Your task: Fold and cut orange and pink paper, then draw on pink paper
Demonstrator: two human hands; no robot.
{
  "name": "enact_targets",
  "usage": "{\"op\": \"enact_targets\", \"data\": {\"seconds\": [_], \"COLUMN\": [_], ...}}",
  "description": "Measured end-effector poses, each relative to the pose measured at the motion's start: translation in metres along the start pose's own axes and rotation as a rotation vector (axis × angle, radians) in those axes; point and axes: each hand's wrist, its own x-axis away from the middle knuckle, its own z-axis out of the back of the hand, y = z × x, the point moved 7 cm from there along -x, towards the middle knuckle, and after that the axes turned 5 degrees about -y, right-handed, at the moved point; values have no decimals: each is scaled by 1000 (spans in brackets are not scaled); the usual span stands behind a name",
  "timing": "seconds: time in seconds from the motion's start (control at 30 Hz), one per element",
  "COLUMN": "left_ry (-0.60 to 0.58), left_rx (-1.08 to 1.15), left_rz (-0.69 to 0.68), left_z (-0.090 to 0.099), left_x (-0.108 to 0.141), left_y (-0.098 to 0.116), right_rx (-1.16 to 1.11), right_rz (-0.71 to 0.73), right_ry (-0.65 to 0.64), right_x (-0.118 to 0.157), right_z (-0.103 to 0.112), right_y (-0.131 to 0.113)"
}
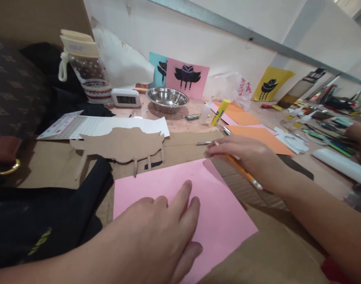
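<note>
A sheet of pink paper [221, 221] lies on brown cardboard in front of me. My left hand [165, 228] rests on it with fingers spread, holding nothing. In my right hand [248, 157] is an orange pencil [244, 171], its eraser end pointing down toward me. The fingertips of that hand are at the sheet's far corner, beside a thin metal-tipped tool [203, 143]. Beyond the sheet's far left edge lies a cardboard cutout [121, 145] with a wavy top and thin legs. It overlaps a white printed sheet [150, 124].
Behind stand a glue stick [220, 113], a small glue bottle [205, 112], a steel bowl [167, 99], a digital clock [126, 98] and a patterned bottle [90, 73]. Orange paper [263, 138] lies right. Dark cloth [41, 213] covers the left. Another person's hand [359, 136] shows at far right.
</note>
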Motion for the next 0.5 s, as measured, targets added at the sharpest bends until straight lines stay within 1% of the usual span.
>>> {"op": "enact_targets", "data": {"seconds": [0.07,0.1,0.17,0.23,0.27,0.3,0.33,0.37,0.4,0.43,0.47,0.5], "left_ry": [-74,-104,-136,-148,-146,-136,-115,-90,-66,-50,-45,-51], "left_rx": [-47,-66,-86,-97,-97,-89,-76,-65,-56,-54,-54,-55], "left_rz": [-11,-19,-16,-1,4,6,4,0,0,3,6,7], "left_z": [-2,-3,-1,0,0,1,1,2,2,2,2,0], "left_x": [0,-1,-1,-1,-1,-1,-1,0,1,2,2,3], "left_y": [2,2,3,1,1,1,1,1,1,1,0,0], "right_rx": [26,43,83,77,8,-123,-316,-556,-813,-1056,-1260,-1406], "right_rz": [-92,-132,-224,-314,-345,-358,-351,-334,-318,-312,-331,-354], "right_ry": [129,153,151,170,202,244,271,267,236,166,80,2], "right_x": [-1,-2,-2,-1,0,1,2,2,0,-2,-4,-5], "right_z": [10,11,11,12,13,13,9,2,-9,-24,-39,-53], "right_y": [22,32,50,58,57,53,47,39,30,20,10,2]}}
